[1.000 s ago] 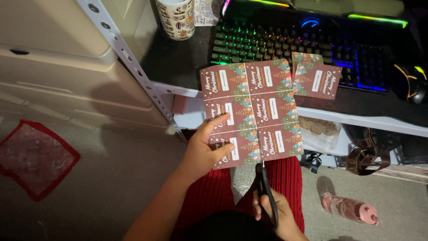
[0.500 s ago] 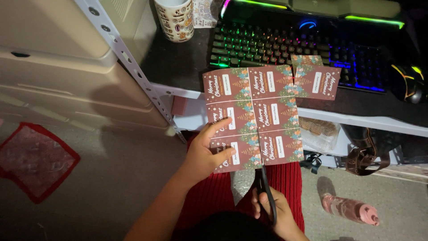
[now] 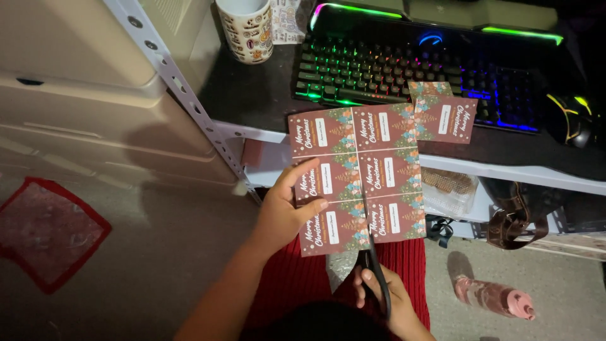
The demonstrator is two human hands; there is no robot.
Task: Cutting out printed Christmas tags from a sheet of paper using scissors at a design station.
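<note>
At the far left a red mat (image 3: 47, 237) is seen on the floor, and beyond it a beige cabinet (image 3: 82, 120) beside a perforated metal upright (image 3: 183, 95). The left hand (image 3: 284, 211) is held near the middle of the scene, its grip clamped on the left edge of a printed card sheet (image 3: 356, 170), thumb on top and fingers beneath. The sheet is held in the air in front of the tabletop (image 3: 252, 95); six red-brown festive cards are printed on it in two columns of three. The scissors (image 3: 374, 278) are gripped by the right hand (image 3: 388, 300), just right of and nearer than the left hand, fingers closed around the dark handles. The blades are set at the sheet's near edge on the line between the two columns; whether paper is already bitten cannot be told. The work is judged barely begun: one loose card (image 3: 445, 117) lies cut off on the tabletop against the lit keyboard (image 3: 404, 72), while the six on the sheet are yet to be separated.

As for containers, a patterned mug (image 3: 246, 28) stands at the far end of the tabletop, its contents hidden. To the right, a pink bottle (image 3: 489, 297) lies on its side on the floor, capped, contents not discernible; a brown bag (image 3: 521, 218) hangs under the shelf
</note>
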